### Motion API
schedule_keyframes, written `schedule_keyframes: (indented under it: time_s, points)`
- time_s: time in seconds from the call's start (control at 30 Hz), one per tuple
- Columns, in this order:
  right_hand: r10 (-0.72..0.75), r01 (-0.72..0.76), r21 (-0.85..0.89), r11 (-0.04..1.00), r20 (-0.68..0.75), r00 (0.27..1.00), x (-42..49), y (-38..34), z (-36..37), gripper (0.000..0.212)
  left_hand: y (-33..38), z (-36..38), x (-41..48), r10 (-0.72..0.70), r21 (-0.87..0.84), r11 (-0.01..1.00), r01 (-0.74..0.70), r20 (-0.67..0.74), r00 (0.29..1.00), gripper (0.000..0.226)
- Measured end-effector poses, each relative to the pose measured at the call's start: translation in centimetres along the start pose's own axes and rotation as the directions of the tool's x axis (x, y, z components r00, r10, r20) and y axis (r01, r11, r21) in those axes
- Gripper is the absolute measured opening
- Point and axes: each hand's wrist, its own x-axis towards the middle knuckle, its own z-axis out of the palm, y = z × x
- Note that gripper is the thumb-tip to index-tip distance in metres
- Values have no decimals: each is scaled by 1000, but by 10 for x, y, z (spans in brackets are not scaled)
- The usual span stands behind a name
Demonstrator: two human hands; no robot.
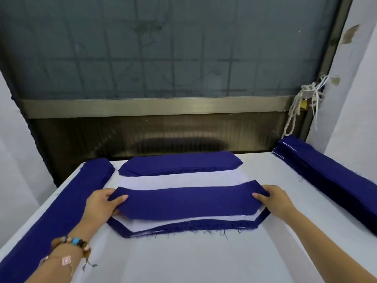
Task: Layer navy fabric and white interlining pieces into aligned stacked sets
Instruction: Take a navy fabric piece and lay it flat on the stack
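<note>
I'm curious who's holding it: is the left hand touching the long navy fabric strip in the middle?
Touching. The head view shows the left hand pinching the left end of the long navy fabric strip, thumb on top.

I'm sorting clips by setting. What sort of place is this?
Probably a garment workshop: bundles of cut navy pieces lie along the white-covered table, and the left hand and right hand hold a navy piece over white interlining.
</note>
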Motion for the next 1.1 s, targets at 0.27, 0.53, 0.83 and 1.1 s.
schedule_keyframes:
  time_s: [0.27,0.53,0.83,1.1]
  points:
    - [-50,82,140,987,-219,974,-24,15,21,7,-5,27,-31,101,21,995,-99,-241,965,22]
    - [-94,169,211,963,-324,941,-24,20,25,20,-21,20,-28,11,-202,976,-80,-322,947,16]
    - [-49,95,158,983,-272,961,-23,21,26,32,-29,22,-30,50,-29,998,-62,-311,949,14]
    - [-74,99,76,992,-275,959,-22,23,26,27,-28,23,-32,54,25,999,-49,-291,955,15]
